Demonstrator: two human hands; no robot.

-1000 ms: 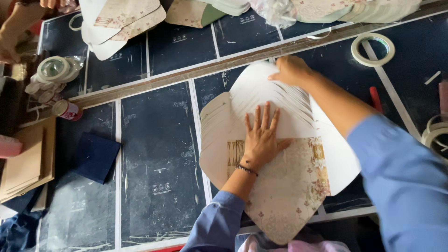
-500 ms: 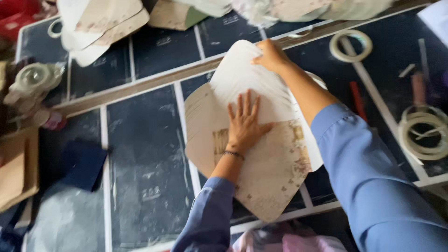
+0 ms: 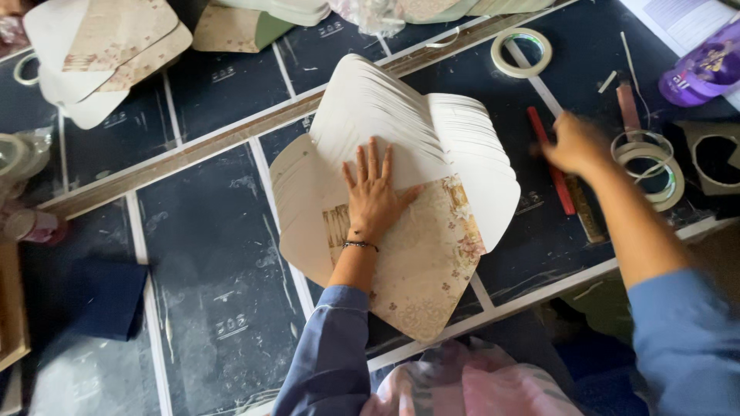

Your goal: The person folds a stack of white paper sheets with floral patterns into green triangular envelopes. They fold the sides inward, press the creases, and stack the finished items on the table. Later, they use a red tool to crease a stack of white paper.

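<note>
Dark worktable (image 3: 208,254), one fanned stack of envelope blanks (image 3: 408,139), three tape rolls.
Left hand (image 3: 374,196) presses flat, fingers spread, on the stack; right hand (image 3: 574,142) blurred, grip unclear, over a red stick (image 3: 549,158).

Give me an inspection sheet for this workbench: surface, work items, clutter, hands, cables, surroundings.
Surface: dark tabletop with white grid lines and a wooden strip.
Work items: fanned stack of white card envelope blanks, floral patterned flap showing.
Clutter: tape ring, red stick, more tape rings, purple bottle, patterned card pieces.
Hands: left hand flat on the stack; right hand, blurred, over the red stick.
Cables: nothing seen.
Surroundings: navy cloth, pink fabric.
</note>
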